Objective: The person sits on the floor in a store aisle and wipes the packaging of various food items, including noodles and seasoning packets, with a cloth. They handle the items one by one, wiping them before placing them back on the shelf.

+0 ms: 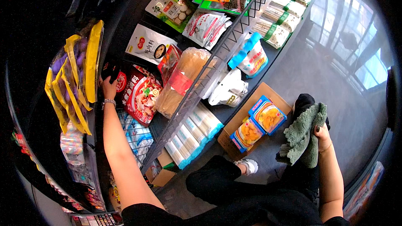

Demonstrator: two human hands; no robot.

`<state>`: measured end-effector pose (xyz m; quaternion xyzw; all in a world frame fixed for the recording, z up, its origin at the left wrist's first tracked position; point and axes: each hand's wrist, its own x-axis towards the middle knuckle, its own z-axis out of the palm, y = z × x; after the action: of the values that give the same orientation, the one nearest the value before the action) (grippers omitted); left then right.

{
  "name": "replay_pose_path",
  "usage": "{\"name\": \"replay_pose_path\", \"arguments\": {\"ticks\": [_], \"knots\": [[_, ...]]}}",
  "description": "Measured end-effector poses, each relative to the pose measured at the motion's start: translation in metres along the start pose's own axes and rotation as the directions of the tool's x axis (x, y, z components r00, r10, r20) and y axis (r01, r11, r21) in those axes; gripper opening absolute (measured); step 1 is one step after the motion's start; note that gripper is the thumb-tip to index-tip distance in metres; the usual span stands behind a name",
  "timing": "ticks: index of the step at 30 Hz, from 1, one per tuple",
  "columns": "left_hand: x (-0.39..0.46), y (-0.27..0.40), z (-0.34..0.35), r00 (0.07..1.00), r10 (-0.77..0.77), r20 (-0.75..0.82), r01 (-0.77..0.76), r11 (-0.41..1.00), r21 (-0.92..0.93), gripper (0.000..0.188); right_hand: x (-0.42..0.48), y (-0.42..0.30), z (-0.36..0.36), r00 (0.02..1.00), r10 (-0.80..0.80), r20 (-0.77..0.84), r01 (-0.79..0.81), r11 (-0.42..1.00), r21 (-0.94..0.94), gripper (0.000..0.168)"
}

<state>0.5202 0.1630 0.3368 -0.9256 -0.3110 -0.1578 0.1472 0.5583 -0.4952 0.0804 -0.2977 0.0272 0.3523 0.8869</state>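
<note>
My right hand (322, 136) grips a crumpled grey-green towel (303, 135), which hangs above the floor at the right. Stretched into the shelf, my left hand (110, 86) is at the upper end of a red seasoning bag (143, 94) with a picture of food on it. Dark shadow hides its fingertips, so I cannot tell whether they hold the bag. Beside this bag lie a smaller red packet (169, 61) and a clear-wrapped bundle of dried noodles (185, 81) with a red band. A white seasoning pouch (150, 44) is farther back.
A black wire guard (226, 40) edges the shelf. Below stand noodle packs with green bands (278, 26), white bags (227, 88) and wrapped white packs (191, 135). An open cardboard carton (271, 92) with blue boxes (268, 114) sits by my feet. Yellow-edged bags (94, 62) hang left.
</note>
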Motion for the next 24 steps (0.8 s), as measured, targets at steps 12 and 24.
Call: {"name": "replay_pose_path", "arguments": {"ticks": [12,24], "knots": [[0.003,-0.022,0.002,0.992,0.126,-0.007,-0.124,0.985,0.121,0.037,0.0,0.0,0.004,1.0,-0.008,0.028,0.008,1.0,-0.005,0.066],[0.0,-0.009,-0.004,0.987,0.147,0.068,-0.152,0.985,0.077,0.037,-0.002,0.003,0.007,0.998,-0.019,0.053,0.018,1.0,0.018,0.061]]}}
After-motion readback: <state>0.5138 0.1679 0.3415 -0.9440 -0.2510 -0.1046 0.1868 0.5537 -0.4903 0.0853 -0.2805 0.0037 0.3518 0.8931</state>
